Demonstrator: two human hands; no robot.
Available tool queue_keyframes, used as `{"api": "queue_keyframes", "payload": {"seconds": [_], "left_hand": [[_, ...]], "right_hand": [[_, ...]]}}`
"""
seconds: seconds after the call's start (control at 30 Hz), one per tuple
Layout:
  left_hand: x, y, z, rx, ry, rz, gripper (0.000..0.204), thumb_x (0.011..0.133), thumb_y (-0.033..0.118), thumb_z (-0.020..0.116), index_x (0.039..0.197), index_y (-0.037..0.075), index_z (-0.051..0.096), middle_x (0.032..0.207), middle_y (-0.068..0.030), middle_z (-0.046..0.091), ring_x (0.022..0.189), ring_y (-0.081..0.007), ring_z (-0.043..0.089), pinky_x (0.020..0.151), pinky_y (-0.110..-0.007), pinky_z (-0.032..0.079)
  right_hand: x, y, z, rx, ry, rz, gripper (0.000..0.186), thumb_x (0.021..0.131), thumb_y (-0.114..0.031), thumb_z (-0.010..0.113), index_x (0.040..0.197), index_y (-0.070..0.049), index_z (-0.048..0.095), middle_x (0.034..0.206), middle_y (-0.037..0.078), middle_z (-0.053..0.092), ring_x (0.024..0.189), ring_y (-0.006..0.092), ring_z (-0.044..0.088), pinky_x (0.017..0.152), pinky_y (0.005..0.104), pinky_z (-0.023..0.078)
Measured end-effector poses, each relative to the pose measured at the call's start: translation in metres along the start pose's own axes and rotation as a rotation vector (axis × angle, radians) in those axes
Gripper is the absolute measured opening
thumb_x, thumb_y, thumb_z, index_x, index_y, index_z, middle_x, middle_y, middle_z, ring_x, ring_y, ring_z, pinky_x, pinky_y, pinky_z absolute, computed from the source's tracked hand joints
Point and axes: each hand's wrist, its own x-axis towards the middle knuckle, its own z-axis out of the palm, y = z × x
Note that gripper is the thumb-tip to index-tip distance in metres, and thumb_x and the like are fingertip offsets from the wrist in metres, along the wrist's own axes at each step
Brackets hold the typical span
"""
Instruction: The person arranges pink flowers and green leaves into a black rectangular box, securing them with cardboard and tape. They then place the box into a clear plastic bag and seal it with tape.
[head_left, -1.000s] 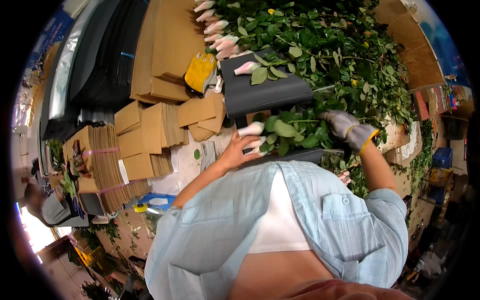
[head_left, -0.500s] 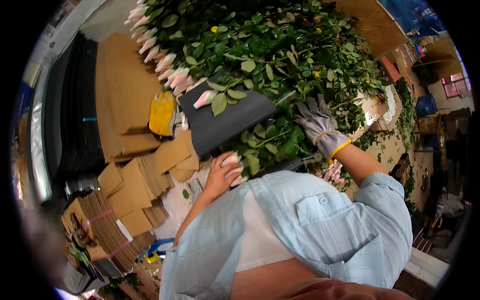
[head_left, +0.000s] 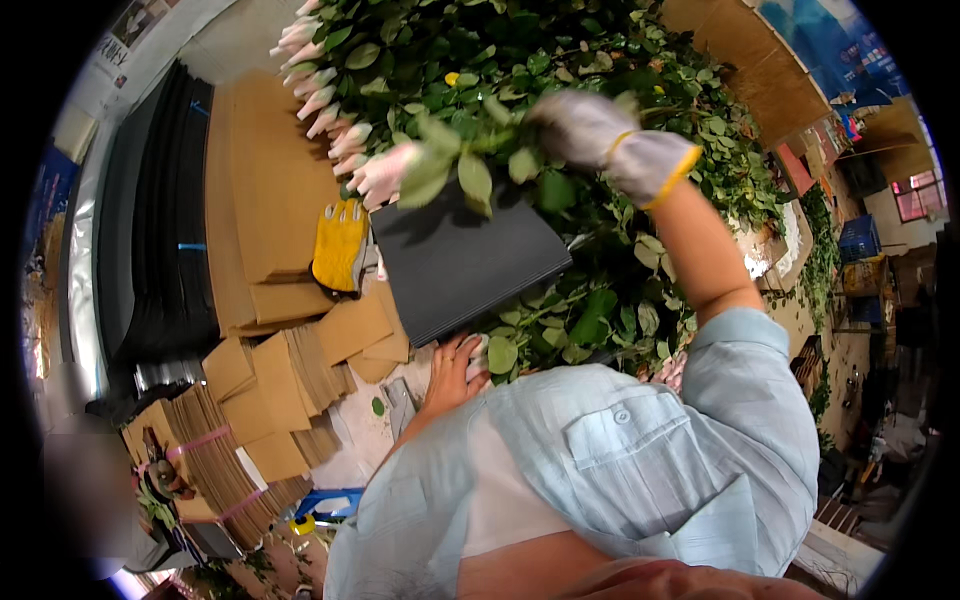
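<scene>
My right hand (head_left: 585, 135), in a grey glove with a yellow cuff, is raised over the roses and blurred by motion. It grips the stem of a pink rose, whose leaves (head_left: 474, 183) hang over a stack of dark grey sheets (head_left: 465, 265). That rose's bud is smeared among other pale buds. Close to my torso, my bare left hand (head_left: 455, 375) curls round pale rose heads (head_left: 479, 352) at the stack's near edge. Leafy stems (head_left: 590, 320) lie right of it. A large heap of roses (head_left: 560, 60) fills the far side, buds pointing left.
A yellow glove (head_left: 340, 245) lies left of the sheets. Cardboard pieces (head_left: 270, 375) and tall brown cardboard (head_left: 270, 180) stand further left, beside black sheets (head_left: 165, 220). A metal tool (head_left: 400, 400) lies near my left wrist. A cardboard panel (head_left: 745, 60) edges the heap at right.
My right hand has moved up and left from the stems, and the rose lying on the dark sheets has been lifted. My left hand stays at the near rose heads.
</scene>
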Motion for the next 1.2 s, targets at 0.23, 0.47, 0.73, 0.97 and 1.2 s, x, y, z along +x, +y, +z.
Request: {"api": "queue_keyframes", "payload": {"seconds": [0.23,0.47,0.73,0.97,1.2], "left_hand": [[0.007,0.01,-0.007,-0.207,0.081,-0.189,0.064,0.07,0.02,0.083,0.128,0.008,0.058,0.124,-0.0167,0.059,0.116,-0.0382,0.049,0.1,-0.043,0.041],[0.014,0.013,-0.014,-0.072,0.027,0.006,0.056,0.074,0.02,0.079,0.125,0.007,0.06,0.132,-0.0118,0.058,0.115,-0.0346,0.048,0.1,-0.042,0.041],[0.003,0.008,-0.009,-0.016,0.021,-0.047,0.057,0.075,0.023,0.079,0.126,0.009,0.061,0.129,-0.0129,0.058,0.119,-0.0353,0.046,0.1,-0.043,0.04],[0.002,-0.012,0.004,0.028,0.115,0.127,0.058,0.075,0.034,0.077,0.127,0.012,0.062,0.127,-0.018,0.054,0.112,-0.0365,0.05,0.097,-0.046,0.042],[0.009,0.018,-0.025,0.433,0.171,0.21,0.054,0.074,0.048,0.074,0.116,0.017,0.064,0.126,-0.007,0.049,0.118,-0.027,0.041,0.102,-0.046,0.032]], "right_hand": [[-0.116,-0.078,-0.126,-0.047,0.018,-0.176,0.027,0.074,-0.003,0.062,0.099,-0.007,0.067,0.085,0.012,0.061,0.08,0.0327,0.062,0.067,0.041,0.051],[-0.185,-0.075,0.081,0.004,-0.357,0.085,0.045,0.074,-0.004,0.064,0.119,-0.011,0.061,0.116,0.012,0.063,0.099,0.0339,0.065,0.088,0.0422,0.055],[-0.144,-0.07,-0.071,-0.051,-0.169,-0.093,0.024,0.078,-0.01,0.063,0.101,-0.01,0.068,0.089,0.01,0.068,0.084,0.0321,0.067,0.075,0.0391,0.056],[-0.167,-0.052,0.084,0.036,-0.487,-0.076,0.036,0.075,-0.01,0.065,0.11,-0.014,0.066,0.098,0.011,0.07,0.088,0.0317,0.067,0.079,0.0415,0.056],[-0.161,-0.054,0.097,0.072,-0.513,0.073,0.035,0.073,-0.011,0.07,0.108,-0.012,0.068,0.101,0.016,0.069,0.094,0.0381,0.065,0.082,0.0464,0.053]]}}
